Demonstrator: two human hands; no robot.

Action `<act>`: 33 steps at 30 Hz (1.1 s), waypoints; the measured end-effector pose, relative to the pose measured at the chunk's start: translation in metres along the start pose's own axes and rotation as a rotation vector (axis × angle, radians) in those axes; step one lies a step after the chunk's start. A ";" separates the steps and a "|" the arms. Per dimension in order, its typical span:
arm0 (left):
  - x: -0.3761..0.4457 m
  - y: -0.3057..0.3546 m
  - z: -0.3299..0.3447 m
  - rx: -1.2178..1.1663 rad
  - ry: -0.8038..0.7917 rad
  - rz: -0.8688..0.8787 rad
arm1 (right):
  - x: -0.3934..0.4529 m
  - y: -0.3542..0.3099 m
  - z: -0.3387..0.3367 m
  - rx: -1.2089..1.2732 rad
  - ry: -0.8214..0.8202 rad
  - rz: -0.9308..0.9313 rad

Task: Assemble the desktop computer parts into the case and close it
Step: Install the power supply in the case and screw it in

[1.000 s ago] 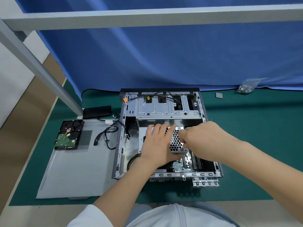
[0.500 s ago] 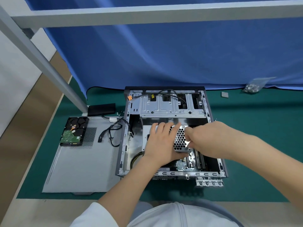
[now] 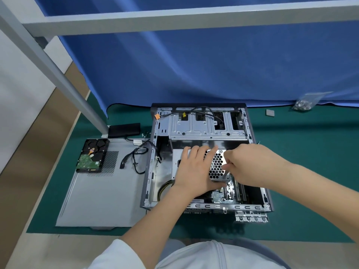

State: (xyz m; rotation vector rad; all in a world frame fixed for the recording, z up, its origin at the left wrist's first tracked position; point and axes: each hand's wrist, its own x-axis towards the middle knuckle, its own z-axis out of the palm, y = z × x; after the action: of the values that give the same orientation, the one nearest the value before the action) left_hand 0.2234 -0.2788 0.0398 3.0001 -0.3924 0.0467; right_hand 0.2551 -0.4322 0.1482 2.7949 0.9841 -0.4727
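Observation:
The open desktop case (image 3: 209,206) lies on its side on the green mat. Inside it sits a silver power supply (image 3: 216,166) with a honeycomb grille, above the motherboard (image 3: 219,197). My left hand (image 3: 194,171) rests flat on top of the power supply, fingers spread and pointing away from me. My right hand (image 3: 250,166) has its fingers curled at the unit's right edge and holds it there. The grey side panel (image 3: 101,200) lies left of the case, with a hard drive (image 3: 92,155) on its far corner.
Loose black cables (image 3: 136,158) trail from the case onto the panel. A black box (image 3: 124,130) sits behind the panel beside a metal frame post. A screw bag (image 3: 305,102) and a small grey pad (image 3: 270,113) lie far right. A slotted bracket (image 3: 251,217) sticks out in front of the case.
Both hands stay on the power supply and have barely shifted. My head has moved, so the case appears slightly further right and lower in view.

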 end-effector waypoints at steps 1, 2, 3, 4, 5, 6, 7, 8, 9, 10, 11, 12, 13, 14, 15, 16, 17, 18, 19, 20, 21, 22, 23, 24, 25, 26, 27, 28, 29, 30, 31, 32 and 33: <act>0.000 0.000 0.000 0.003 -0.002 -0.003 | -0.001 0.000 0.001 0.012 0.000 0.014; 0.000 0.000 0.000 0.006 -0.001 -0.005 | -0.002 0.000 0.001 0.006 -0.001 0.020; 0.000 0.000 0.001 0.009 0.001 -0.005 | -0.002 -0.001 0.002 -0.019 0.002 0.012; 0.000 0.001 0.001 0.011 0.002 -0.004 | -0.003 0.000 0.002 -0.069 0.008 -0.011; 0.000 0.001 0.001 0.013 0.003 -0.004 | -0.003 0.001 0.002 -0.142 0.012 -0.047; 0.000 0.001 0.001 0.014 0.004 -0.005 | -0.003 0.003 0.001 -0.229 0.014 -0.101; 0.000 0.000 0.001 0.015 0.003 -0.005 | -0.002 0.006 0.000 -0.312 0.010 -0.173; 0.000 0.000 0.000 0.016 0.000 -0.005 | -0.002 0.009 -0.001 -0.384 -0.001 -0.254; 0.000 0.000 0.000 0.020 -0.005 -0.004 | -0.003 0.011 -0.003 -0.437 -0.018 -0.335; 0.000 0.000 0.000 0.024 -0.008 -0.001 | -0.004 0.012 -0.003 -0.474 -0.036 -0.401; 0.000 0.000 0.000 0.027 -0.008 0.002 | -0.006 0.012 -0.003 -0.496 -0.049 -0.448; 0.000 0.000 0.000 0.023 -0.006 0.003 | -0.007 0.012 -0.003 -0.506 -0.056 -0.468; 0.000 -0.001 0.000 0.016 0.000 0.002 | -0.008 0.012 -0.004 -0.506 -0.062 -0.471; 0.000 -0.001 0.000 0.011 0.004 0.001 | -0.008 0.011 -0.003 -0.506 -0.063 -0.467; 0.000 0.000 0.000 0.013 0.006 0.002 | -0.007 0.011 -0.002 -0.493 -0.058 -0.457; 0.000 0.000 0.000 0.021 0.007 0.003 | -0.007 0.011 0.000 -0.479 -0.057 -0.435; 0.000 0.000 0.000 0.032 0.009 0.003 | -0.006 0.010 0.002 -0.457 -0.062 -0.400; 0.000 0.000 0.000 0.043 0.008 0.003 | -0.006 0.009 0.002 -0.430 -0.063 -0.367; -0.001 0.001 0.000 0.051 0.005 0.001 | -0.006 0.007 0.003 -0.412 -0.065 -0.337; -0.001 0.001 0.000 0.055 0.003 0.000 | -0.007 0.005 0.003 -0.398 -0.065 -0.306; -0.001 0.001 0.000 0.056 0.002 -0.001 | -0.008 0.003 0.004 -0.384 -0.064 -0.270; -0.001 0.001 0.000 0.054 -0.001 -0.001 | -0.009 0.002 0.004 -0.368 -0.060 -0.227; -0.001 0.001 0.000 0.049 -0.004 -0.003 | -0.008 0.000 0.004 -0.344 -0.062 -0.179; -0.001 0.001 0.000 0.042 -0.003 -0.005 | -0.007 -0.002 0.004 -0.314 -0.070 -0.125; -0.001 0.001 0.000 0.036 0.000 -0.004 | -0.005 -0.004 0.003 -0.268 -0.080 -0.069; 0.000 0.001 0.001 0.031 0.003 -0.002 | -0.003 -0.006 0.003 -0.225 -0.098 -0.021; -0.001 0.001 0.001 0.025 0.006 0.000 | -0.002 -0.007 0.002 -0.195 -0.118 0.011; -0.001 0.001 0.001 0.017 0.009 0.001 | -0.001 -0.008 0.002 -0.188 -0.135 0.014; -0.001 0.001 0.001 0.010 0.013 0.000 | -0.002 -0.008 0.000 -0.191 -0.143 -0.015; -0.001 0.001 0.001 0.005 0.020 -0.002 | -0.003 -0.007 -0.001 -0.230 -0.147 -0.062; -0.001 0.001 0.001 0.002 0.029 -0.002 | -0.005 -0.006 -0.003 -0.275 -0.142 -0.122; -0.001 0.001 0.001 -0.001 0.038 -0.001 | -0.007 -0.005 -0.004 -0.319 -0.124 -0.176; -0.001 0.001 0.001 -0.003 0.046 0.002 | -0.009 -0.005 -0.006 -0.353 -0.093 -0.225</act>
State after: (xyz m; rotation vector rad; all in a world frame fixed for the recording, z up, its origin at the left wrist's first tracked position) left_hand 0.2221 -0.2792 0.0384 2.9898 -0.3900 0.1152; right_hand 0.2472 -0.4325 0.1564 2.3441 1.2326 -0.4037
